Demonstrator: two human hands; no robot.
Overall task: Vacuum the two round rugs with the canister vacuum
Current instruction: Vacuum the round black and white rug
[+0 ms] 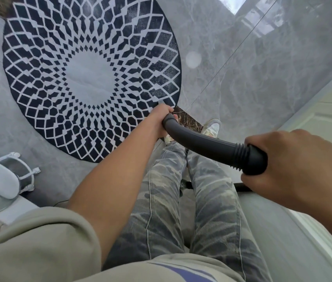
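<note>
Curved vacuum handle [205,145] held just off the near edge of the round rug [92,72].
We clamped left hand [161,121] round its front end, right hand [299,165] round the ribbed rear; the nozzle was hidden, and we judged the rug's edge could lift under suction.

Your one camera sits on your head, wide-angle, facing forward and steeply down. Your right hand [295,165] is nearest the lens, your left hand [159,119] farther out on the handle [201,144]. The rug [92,64] lies ahead on the floor [252,78].
</note>
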